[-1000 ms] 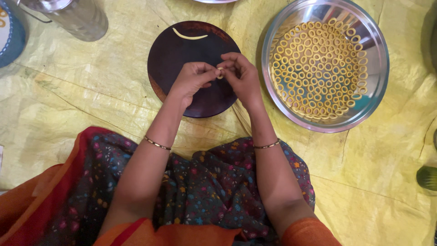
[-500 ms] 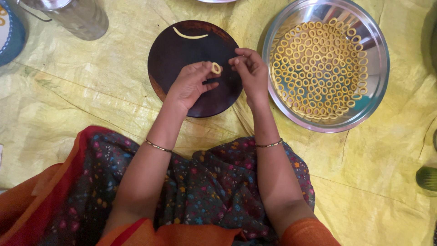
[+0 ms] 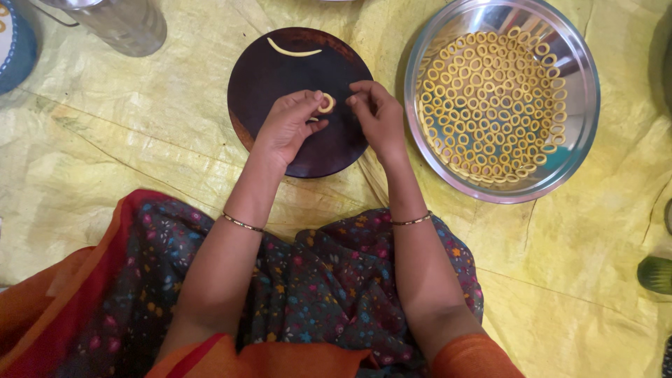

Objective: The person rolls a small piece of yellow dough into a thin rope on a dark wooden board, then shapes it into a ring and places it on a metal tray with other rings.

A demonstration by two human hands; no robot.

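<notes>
The frame's top edge cut off the steel jar point(image 3: 115, 24), the left edge hid most of the blue-rimmed plate point(image 3: 15, 45), the green thing point(image 3: 656, 274) at right was clipped, and both palms stayed hidden.

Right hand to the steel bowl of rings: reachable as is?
Probably yes. The right hand is empty beside the dark board, and the steel bowl sits just to its right with nothing between. The left hand holds the ring.
</notes>
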